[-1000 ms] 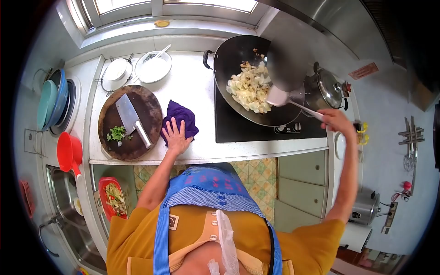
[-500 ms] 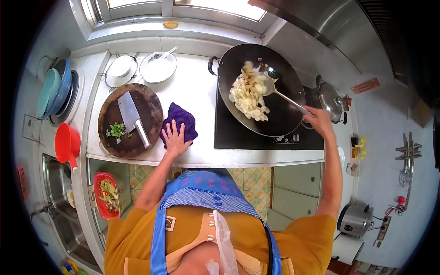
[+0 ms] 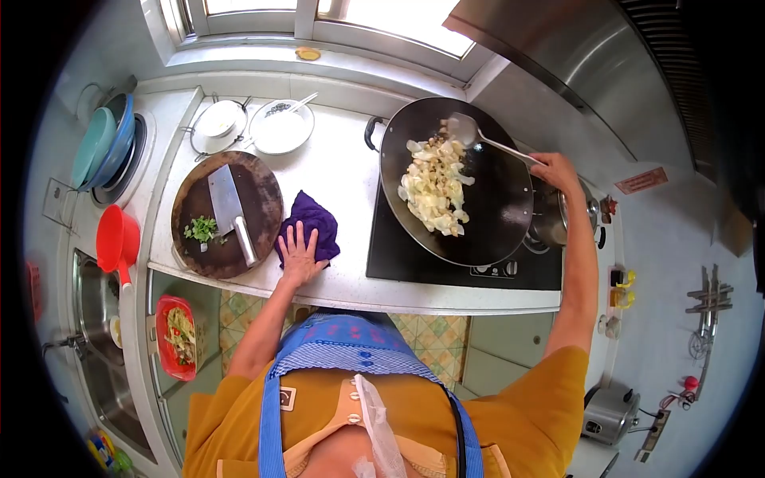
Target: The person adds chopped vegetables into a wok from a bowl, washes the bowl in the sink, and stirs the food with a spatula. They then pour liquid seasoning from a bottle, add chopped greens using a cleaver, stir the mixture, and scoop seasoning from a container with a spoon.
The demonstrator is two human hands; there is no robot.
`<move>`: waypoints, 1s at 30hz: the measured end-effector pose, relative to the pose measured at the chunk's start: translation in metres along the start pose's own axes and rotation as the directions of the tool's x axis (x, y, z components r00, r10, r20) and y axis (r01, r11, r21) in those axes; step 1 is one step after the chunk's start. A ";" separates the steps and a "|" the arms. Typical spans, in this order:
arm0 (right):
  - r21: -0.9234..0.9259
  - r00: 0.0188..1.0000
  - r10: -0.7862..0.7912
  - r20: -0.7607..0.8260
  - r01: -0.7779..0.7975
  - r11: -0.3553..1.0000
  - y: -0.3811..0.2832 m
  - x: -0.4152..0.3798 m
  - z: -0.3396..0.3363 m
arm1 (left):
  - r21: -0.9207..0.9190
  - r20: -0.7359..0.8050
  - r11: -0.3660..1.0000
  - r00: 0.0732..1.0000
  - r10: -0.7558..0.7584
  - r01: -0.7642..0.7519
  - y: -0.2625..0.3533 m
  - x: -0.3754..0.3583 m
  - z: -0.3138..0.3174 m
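My right hand (image 3: 555, 172) is wrapped round the handle of a metal spatula (image 3: 502, 146). The spatula's head touches the upper edge of a heap of pale, sliced food (image 3: 434, 190) in a large black wok (image 3: 494, 215). My left hand (image 3: 300, 253) lies flat, fingers spread, on a crumpled purple cloth (image 3: 319, 221) on the counter. Left of that hand is a round wooden chopping board (image 3: 187, 179), carrying a cleaver (image 3: 227, 195) and a small pile of chopped greens (image 3: 202, 229).
The wok sits on a black cooktop (image 3: 382, 259). Behind the board are a white bowl (image 3: 283, 139) and a small dish (image 3: 217, 119). A lidded pot (image 3: 550, 219) stands right of the wok. At left are a red dipper (image 3: 117, 239), stacked basins (image 3: 96, 147) and a sink (image 3: 103, 319).
My right hand and the spatula have moved toward the back of the wok, and the head now sits at the heap's upper end. My left hand stays on the cloth. The view has shifted slightly.
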State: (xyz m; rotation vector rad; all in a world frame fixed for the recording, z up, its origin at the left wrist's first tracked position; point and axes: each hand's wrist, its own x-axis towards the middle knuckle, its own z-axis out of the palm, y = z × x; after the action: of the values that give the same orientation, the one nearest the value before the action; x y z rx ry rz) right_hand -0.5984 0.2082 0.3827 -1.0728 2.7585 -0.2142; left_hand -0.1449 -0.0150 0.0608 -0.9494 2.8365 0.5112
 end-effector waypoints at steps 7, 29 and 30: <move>-0.115 0.954 0.137 0.267 -0.110 0.987 -0.060 -0.060 -0.061 | 0.013 -0.035 0.999 0.999 0.033 -0.033 0.000 -0.001 0.002; 0.577 0.774 0.156 0.614 -0.575 0.581 -0.046 -0.145 -0.022 | 0.039 -0.087 0.999 0.996 0.032 -0.029 -0.002 0.000 0.010; 0.477 0.722 0.178 0.669 -0.601 0.642 -0.052 -0.150 -0.028 | 0.038 -0.084 0.999 0.996 0.029 -0.026 -0.002 0.000 0.009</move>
State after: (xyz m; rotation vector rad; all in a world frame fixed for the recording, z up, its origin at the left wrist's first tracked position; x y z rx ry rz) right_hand -0.4614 0.2744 0.4368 -0.2136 1.9979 -0.6450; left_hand -0.1441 -0.0135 0.0516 -0.9491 2.9268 0.4291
